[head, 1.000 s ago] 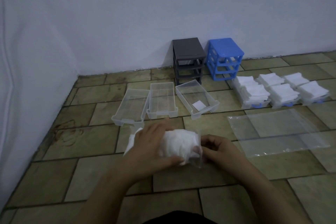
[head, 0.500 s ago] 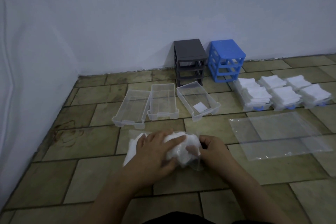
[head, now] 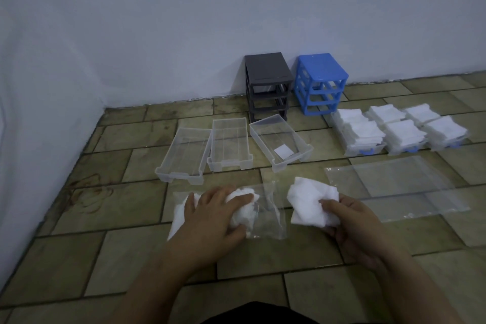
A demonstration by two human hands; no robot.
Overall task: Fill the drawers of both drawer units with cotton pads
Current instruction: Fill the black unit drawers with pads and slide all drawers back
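A clear plastic bag [head: 265, 214] with white cotton pads inside lies on the tiled floor, and my left hand [head: 215, 214] grips it over the pads. My right hand [head: 349, 218] holds a bunch of cotton pads [head: 307, 202] just right of the bag's mouth. Three clear drawers lie beyond: the left drawer [head: 181, 158], the middle drawer [head: 230, 147], and the right drawer [head: 280, 141] with one white pad [head: 284, 151] in it. A grey drawer unit [head: 267, 84] and a blue drawer unit [head: 319, 83] stand against the wall, their slots bare.
Three blue-handled drawers heaped with cotton pads [head: 394, 130] sit at the right. Flat clear plastic bags [head: 394, 184] lie on the floor right of my right hand. White walls close off the left and the back.
My right hand has pulled a bunch of cotton pads out of the bag and moved it to the right. My left hand stays on the bag.
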